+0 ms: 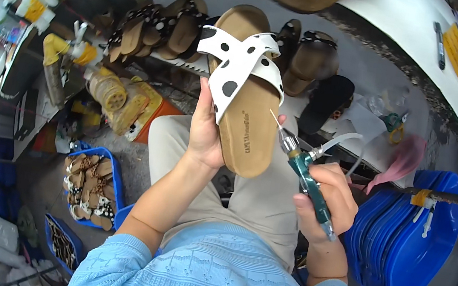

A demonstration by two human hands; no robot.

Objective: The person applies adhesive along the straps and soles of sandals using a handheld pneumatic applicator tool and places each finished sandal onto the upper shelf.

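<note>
My left hand [206, 133] grips a sandal [249, 128] by its left edge and holds it up over my lap. Its footbed is tan, and the crossed straps [232, 71] are white with black spots. In my right hand [330, 199] is a green air-powered hand tool [309, 187] with a thin pointed tip and a pale hose [342, 139]. The tip lies over the right side of the footbed, below the straps; whether it touches cannot be made out. Part of my left fingers is hidden behind the sandal.
Black spotted sandals [184, 29] line a shelf behind. A dark sole [327, 102] lies right of them. Stacked blue bins [401, 238] stand at right, a blue basket [120, 185] of sandals on the floor at left. Scissors [395, 131], a pink cloth [405, 160] and a marker [439, 46] are at right.
</note>
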